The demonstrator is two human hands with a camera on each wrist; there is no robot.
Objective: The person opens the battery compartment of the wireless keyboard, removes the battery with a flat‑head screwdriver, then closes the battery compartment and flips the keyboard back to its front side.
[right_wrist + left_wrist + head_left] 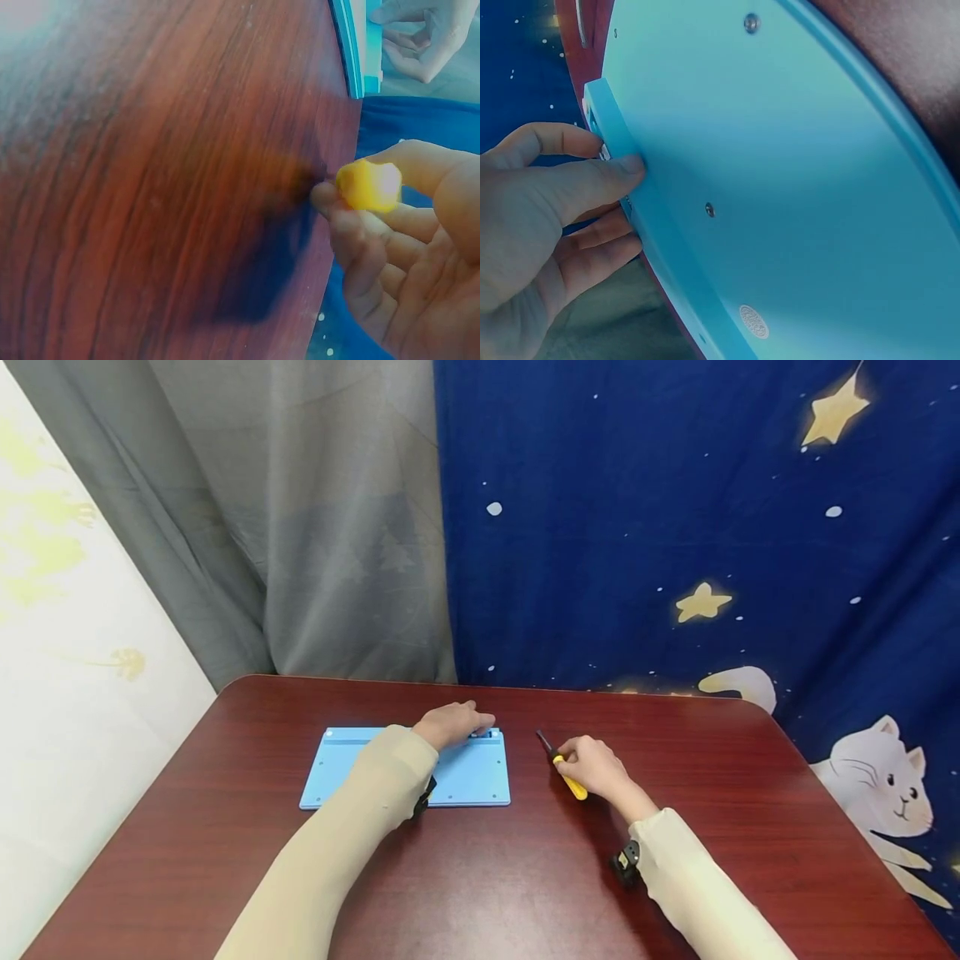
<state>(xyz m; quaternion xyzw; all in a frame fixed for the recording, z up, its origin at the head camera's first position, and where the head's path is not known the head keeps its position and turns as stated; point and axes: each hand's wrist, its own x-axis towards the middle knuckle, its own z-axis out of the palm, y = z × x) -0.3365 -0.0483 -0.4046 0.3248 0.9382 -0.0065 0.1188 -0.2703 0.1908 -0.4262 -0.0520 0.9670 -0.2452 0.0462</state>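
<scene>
1. Where the left hand meets the far edge of the light-blue panel, near its right end, thumb and forefinger are drawn in about the raised ridge, little gap between; the other fingers are loosely bent.
2. Screwdriver, one, yellow handle, dark shaft: held in the right hand, thumb and fingers pinched on the handle. Whether the tip touches the tabletop, cannot tell.
3. Placement: panel flat on the tabletop, left of the right hand and apart from it, long axis running side to side; left hand the nearer, in contact. Screwdriver's long axis slants, tip pointing away from the person and leftward, beside the panel rather than over it.
4. Left-wrist view only: thumb laid on the ridge; small silvery piece at the forefinger, nature unclear; oval label, sleeve-hidden in the head view.
5. Head view: shaft shown lengthwise. Right-wrist view: handle end-on, shaft almost wholly hidden.
</scene>
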